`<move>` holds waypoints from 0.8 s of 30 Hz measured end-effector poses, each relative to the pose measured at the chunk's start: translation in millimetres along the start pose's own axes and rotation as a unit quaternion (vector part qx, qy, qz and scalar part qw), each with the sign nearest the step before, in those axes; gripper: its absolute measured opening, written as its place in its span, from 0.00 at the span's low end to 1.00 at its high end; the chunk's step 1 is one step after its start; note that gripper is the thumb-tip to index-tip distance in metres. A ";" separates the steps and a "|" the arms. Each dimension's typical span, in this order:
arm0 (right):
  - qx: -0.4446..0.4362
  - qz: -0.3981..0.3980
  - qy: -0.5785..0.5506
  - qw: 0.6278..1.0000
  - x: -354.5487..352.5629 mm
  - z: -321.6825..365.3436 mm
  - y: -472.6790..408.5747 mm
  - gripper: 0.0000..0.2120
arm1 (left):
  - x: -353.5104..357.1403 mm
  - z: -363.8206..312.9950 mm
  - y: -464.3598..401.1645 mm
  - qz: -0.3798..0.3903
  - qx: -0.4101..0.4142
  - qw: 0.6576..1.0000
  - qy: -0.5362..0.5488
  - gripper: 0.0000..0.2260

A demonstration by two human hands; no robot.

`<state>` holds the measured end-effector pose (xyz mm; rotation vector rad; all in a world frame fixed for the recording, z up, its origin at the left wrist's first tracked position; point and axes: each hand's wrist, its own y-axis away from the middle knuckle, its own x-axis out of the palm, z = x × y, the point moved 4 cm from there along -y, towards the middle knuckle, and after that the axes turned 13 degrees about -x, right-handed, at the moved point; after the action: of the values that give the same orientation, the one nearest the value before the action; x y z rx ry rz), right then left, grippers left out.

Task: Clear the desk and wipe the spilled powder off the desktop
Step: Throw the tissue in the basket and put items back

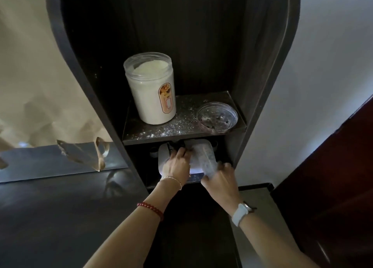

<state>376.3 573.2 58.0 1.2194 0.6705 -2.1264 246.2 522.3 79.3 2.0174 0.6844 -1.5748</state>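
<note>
An open clear jar (150, 90) full of white powder stands at the left of the upper shelf (181, 135). Spilled powder (177, 124) is scattered over that shelf, in front of and to the right of the jar. At the shelf's right end lies a clear round lid (217, 117), dusted with powder. On the lower shelf sits a white pack in a translucent wrapper (201, 154). My left hand (176, 163) grips its top left. My right hand (220, 179) holds its right end. The rest of the lower shelf is dark.
The dark shelf unit (256, 86) is narrow, with tall side walls. To the left are a mirror (50, 160) with torn brown paper (84, 152) and the dark desktop (60, 217). A white wall and a dark red door (333, 187) are at the right.
</note>
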 end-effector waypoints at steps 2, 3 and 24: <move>-0.005 -0.016 -0.071 0.997 -0.2 -4.8 23.5 0.21 | 0.5 5.5 5.1 -0.007 -0.003 1.000 0.030 0.19; -0.011 -0.028 -0.100 0.995 0.2 -6.3 36.3 0.24 | 0.2 9.1 11.2 -0.015 -0.006 0.999 0.052 0.18; -0.221 0.353 0.188 0.890 209.1 -52.8 96.6 0.26 | 71.1 164.4 183.4 -0.136 -0.213 0.951 0.177 0.14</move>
<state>390.5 490.9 -163.0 1.3489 0.6824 -1.0788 260.7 283.3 -12.5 1.9397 1.3612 -1.0736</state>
